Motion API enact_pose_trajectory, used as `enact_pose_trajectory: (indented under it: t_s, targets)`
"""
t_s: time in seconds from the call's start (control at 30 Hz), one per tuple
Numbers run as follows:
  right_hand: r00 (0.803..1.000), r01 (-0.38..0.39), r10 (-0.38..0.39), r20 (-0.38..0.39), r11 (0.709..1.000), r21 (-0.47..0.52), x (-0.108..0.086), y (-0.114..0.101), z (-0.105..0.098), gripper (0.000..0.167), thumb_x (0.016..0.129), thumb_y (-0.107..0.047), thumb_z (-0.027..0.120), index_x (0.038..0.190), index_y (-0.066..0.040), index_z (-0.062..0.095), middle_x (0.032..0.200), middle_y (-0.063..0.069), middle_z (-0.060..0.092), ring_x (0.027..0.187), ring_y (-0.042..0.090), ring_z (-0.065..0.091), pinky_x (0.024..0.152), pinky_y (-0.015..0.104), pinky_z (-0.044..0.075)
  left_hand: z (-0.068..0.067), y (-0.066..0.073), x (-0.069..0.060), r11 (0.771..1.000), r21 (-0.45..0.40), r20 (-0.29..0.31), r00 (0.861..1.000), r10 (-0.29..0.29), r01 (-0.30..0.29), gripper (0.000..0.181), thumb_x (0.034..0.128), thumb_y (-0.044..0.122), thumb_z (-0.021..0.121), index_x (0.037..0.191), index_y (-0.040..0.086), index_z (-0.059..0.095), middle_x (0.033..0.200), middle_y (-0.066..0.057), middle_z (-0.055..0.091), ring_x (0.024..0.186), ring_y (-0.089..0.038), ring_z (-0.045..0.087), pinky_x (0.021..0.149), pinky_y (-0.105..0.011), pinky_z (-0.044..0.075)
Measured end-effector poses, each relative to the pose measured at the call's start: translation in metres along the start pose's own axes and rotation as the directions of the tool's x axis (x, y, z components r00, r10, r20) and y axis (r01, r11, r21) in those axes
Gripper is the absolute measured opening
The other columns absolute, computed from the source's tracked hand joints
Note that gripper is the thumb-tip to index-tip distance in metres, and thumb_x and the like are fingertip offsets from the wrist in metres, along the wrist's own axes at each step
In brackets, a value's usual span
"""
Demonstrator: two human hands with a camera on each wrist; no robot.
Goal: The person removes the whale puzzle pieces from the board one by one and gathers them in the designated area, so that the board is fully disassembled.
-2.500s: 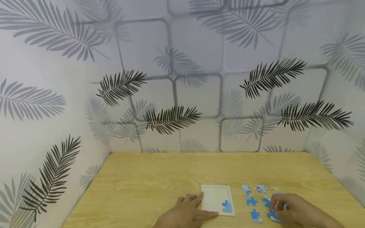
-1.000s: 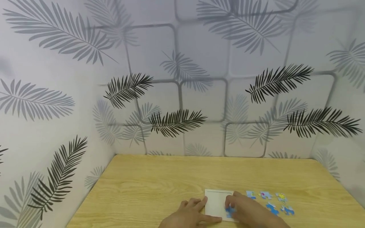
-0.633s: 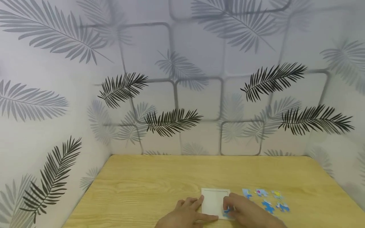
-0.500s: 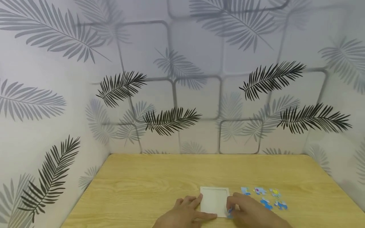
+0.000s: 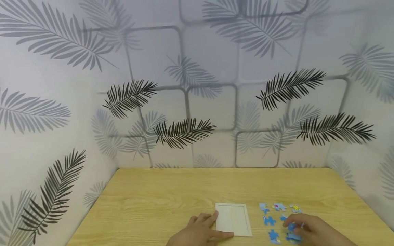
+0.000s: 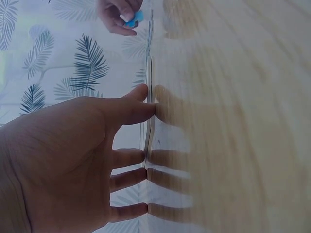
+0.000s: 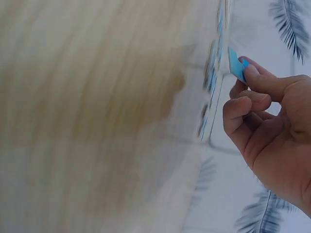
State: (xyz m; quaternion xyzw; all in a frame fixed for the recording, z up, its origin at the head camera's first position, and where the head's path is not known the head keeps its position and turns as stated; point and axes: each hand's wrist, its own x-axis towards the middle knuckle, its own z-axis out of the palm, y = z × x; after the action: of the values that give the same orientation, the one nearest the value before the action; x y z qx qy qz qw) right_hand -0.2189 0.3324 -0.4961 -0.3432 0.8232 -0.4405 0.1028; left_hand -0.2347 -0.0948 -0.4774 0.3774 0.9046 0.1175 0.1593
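Observation:
A white puzzle tray (image 5: pixel 248 223) with a raised rim lies flat on the table. At its left and near edges rests my left hand (image 5: pixel 197 232), fingers spread and fairly straight; the left wrist view shows the fingertips and thumb touching the tray's edge. My right hand (image 5: pixel 315 228) is above the loose pieces to the right. Between thumb and index finger it pinches a blue puzzle piece (image 7: pixel 236 65), raised off the table, while its other fingers curl inward. Loose puzzle pieces (image 5: pixel 269 220) lie beneath and beside that hand, some partly hidden by it.
A light wooden table (image 5: pixel 160 194) runs back to a wall (image 5: pixel 212 106) printed with leaves. Along the far row of pieces are one with a yellow sun (image 5: pixel 295 207) and one with a pink spot (image 5: pixel 279 206). Tray and pieces lie near the table's front.
My right hand went from the loose pieces to the tray's lower right corner, then back right holding a puzzle piece. The blue piece seen in that corner is gone from it. My left hand stayed put.

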Motion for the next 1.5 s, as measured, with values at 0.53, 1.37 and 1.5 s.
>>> enact_pose_trajectory:
  t_s: [0.53,1.37,1.5]
  targets:
    - [0.975,-0.222,0.222,0.005,0.975,0.022,-0.030,0.018,-0.024,0.006,0.104,-0.004,0.059,0.109,-0.003,0.061,0.093,-0.006,0.063,0.070,0.002,0.057,0.058,0.027,0.047,-0.002,-0.002,-0.002,1.000,-0.012,0.012,1.000,-0.005,0.006,0.052,0.0976,0.063,0.055,0.148,0.063,0.042,0.172,-0.007,0.022,0.150,-0.027,0.029,0.114,-0.067,0.031]
    - [0.964,-0.258,0.243,-0.108,0.955,-0.149,-0.017,0.008,-0.018,0.010,0.106,-0.014,0.059,0.113,-0.008,0.063,0.093,-0.014,0.065,0.056,0.000,0.044,0.049,0.025,0.041,0.005,-0.007,-0.002,0.998,0.041,-0.029,0.999,0.043,-0.042,0.053,0.0994,0.066,0.051,0.151,0.061,0.040,0.171,-0.011,0.024,0.152,-0.033,0.029,0.114,-0.066,0.033]
    - [0.976,-0.206,0.189,-0.105,0.962,-0.179,-0.006,-0.003,-0.015,0.012,0.108,-0.012,0.056,0.115,-0.005,0.063,0.093,-0.014,0.066,0.056,0.000,0.044,0.049,0.026,0.041,0.004,-0.011,-0.003,0.998,0.035,-0.041,0.998,0.053,-0.052,0.053,0.0995,0.067,0.050,0.151,0.060,0.041,0.170,-0.008,0.025,0.150,-0.032,0.031,0.113,-0.065,0.034]
